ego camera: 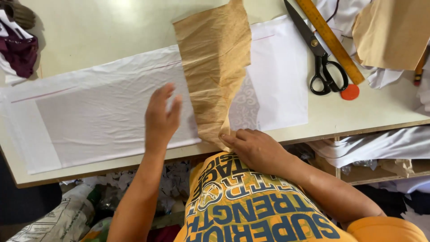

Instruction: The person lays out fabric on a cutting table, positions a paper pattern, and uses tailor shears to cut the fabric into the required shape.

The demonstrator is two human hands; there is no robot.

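Fingers point(228, 138) of the right hand point(255, 148) pinch the lower tip of a crumpled tan paper pattern piece point(215, 67) at the near edge of the surface point(89, 31). That pattern piece runs from there up and away across a long sheet of white fabric point(98, 116), its upper end reaching past the fabric's far edge. Left hand point(161, 118) is just beside the pattern's left edge, over the white fabric, fingers spread and holding nothing (slightly blurred, so contact with the cloth cannot be told). Thin reddish lines are drawn along the fabric's far side.

Farther right on the surface: black-handled scissors point(320, 56), blades pointing away, touching or overlapping a wooden ruler point(331, 40) laid diagonally. Small red disc point(350, 92) sits just beside the scissor handles at the ruler's near end. Another tan paper piece point(394, 31) lies at the far right corner over white cloth. Dark maroon fabric point(18, 49) is bunched at the far left.
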